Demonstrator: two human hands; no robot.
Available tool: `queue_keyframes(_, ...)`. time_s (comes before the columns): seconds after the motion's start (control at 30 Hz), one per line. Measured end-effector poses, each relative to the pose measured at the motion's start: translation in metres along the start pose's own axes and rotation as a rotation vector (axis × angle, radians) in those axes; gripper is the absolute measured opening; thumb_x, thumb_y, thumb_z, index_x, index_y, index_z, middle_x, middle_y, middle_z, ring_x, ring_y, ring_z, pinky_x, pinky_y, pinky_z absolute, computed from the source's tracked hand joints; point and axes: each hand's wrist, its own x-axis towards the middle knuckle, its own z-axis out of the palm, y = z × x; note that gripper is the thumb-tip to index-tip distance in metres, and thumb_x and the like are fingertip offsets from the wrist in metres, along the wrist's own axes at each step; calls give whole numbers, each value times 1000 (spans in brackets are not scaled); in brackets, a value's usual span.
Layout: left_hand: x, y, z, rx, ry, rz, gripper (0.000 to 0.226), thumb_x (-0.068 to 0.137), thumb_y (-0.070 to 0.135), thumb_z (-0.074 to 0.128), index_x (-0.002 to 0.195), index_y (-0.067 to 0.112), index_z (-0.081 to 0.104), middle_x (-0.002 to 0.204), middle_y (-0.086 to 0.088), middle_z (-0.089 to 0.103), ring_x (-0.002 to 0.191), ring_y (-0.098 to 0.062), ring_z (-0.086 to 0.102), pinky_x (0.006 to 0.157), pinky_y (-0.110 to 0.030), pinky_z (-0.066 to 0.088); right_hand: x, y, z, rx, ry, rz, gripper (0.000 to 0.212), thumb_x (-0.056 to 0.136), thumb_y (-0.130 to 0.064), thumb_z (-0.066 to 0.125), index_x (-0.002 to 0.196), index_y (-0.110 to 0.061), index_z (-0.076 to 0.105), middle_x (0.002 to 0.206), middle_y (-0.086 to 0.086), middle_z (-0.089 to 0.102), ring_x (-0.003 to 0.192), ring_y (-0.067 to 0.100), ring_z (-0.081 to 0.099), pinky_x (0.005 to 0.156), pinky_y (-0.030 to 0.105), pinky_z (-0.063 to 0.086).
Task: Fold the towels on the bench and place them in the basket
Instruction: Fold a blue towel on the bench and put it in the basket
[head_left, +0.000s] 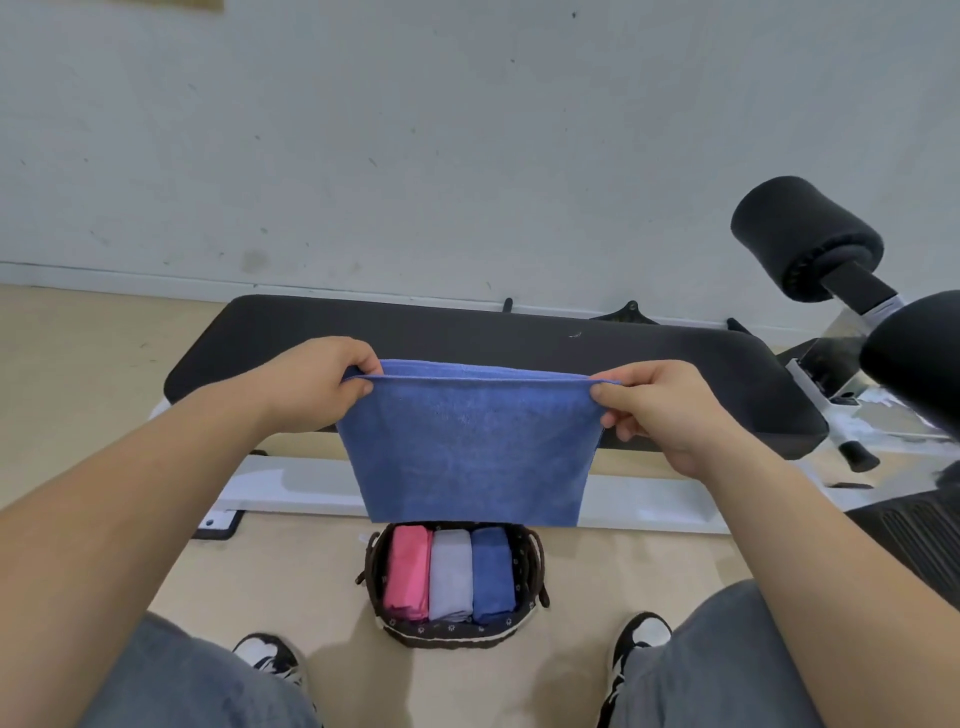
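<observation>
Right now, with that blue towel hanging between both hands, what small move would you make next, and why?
Probably bring the left hand and right hand together, folding the blue towel in half sideways. It hangs already doubled from its pinched top corners, yet looks wider than the basket below, where three narrow folded towels sit side by side.

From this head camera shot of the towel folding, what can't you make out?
Head view:
- Black padded bench: middle front hidden behind the hanging blue terry towel; anything lying there is unseen.
- Dark woven basket: its bottom is covered by the three folded towels inside.
- Black foam roller: cut off by the right edge.
- Left hand and right hand: fingers partly behind the towel.
</observation>
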Motion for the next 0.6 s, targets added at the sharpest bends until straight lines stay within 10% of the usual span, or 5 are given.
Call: queue_keyframes(0.6, -7, 12, -9, -271, 246, -77, 31, 81, 40, 85, 68, 16, 70, 70, -3, 67, 64, -17, 57, 59, -29, 46, 5, 10, -11, 170, 194, 71, 26, 86, 11, 71, 105, -6, 70, 95, 18, 71, 77, 34, 78, 77, 36, 64)
